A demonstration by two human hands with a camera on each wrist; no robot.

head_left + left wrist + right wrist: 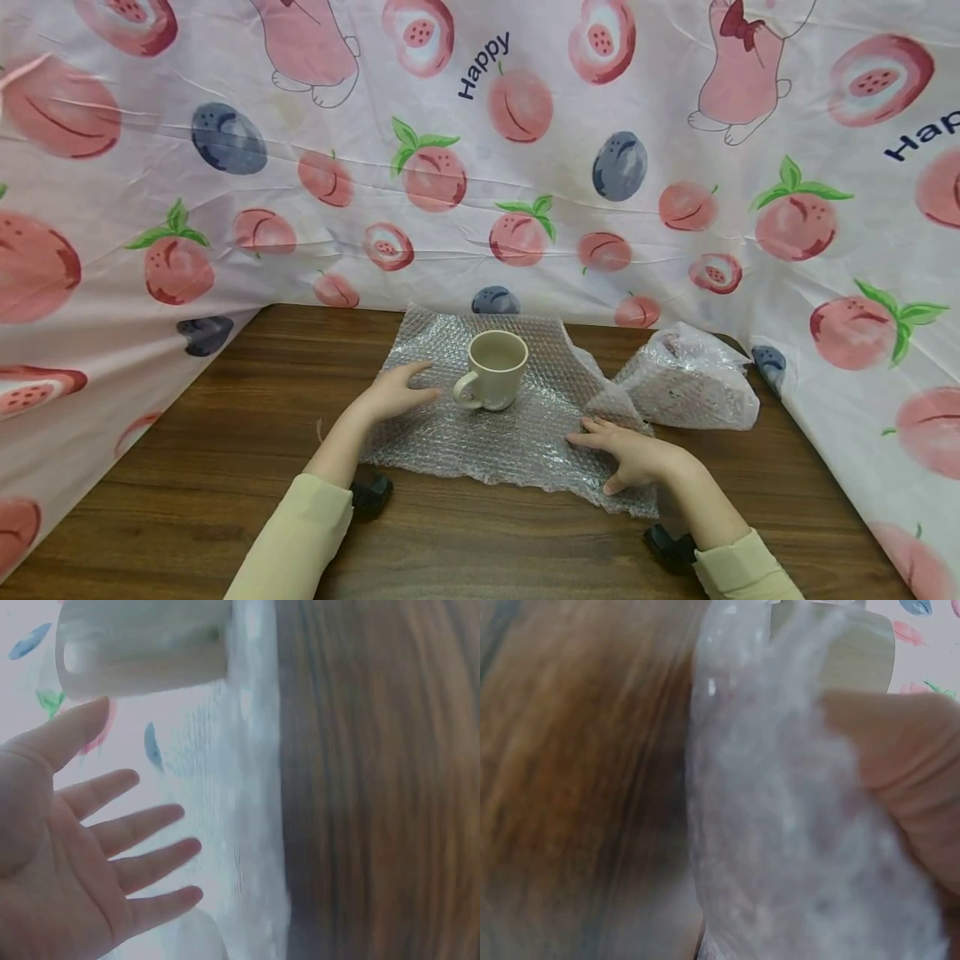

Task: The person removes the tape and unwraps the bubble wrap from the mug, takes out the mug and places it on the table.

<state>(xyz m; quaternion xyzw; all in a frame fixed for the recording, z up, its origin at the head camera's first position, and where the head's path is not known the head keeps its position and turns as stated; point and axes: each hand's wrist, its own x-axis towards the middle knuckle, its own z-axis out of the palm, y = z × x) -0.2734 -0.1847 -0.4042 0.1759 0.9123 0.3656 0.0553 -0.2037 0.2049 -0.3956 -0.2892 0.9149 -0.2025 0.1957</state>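
A cream mug [497, 371] stands upright on a sheet of bubble wrap [480, 446], its handle toward the lower left. My left hand [393, 393] hovers just left of the mug with spread fingers and holds nothing. The left wrist view shows that palm facing the mug [142, 645], fingers apart. On the sheet's right part rests my right hand [633, 454], fingers extended toward the mug and thumb apart. In the right wrist view, bubble wrap [780, 810] rises in front of the right hand [907, 757] and hides most of its fingers.
A wrapped bundle [693, 383] in clear bubble wrap sits at the back right, against the sheet's edge. Brown wooden tabletop [225, 467] lies around the sheet. A fruit-print cloth [450, 167] hangs behind and at both sides.
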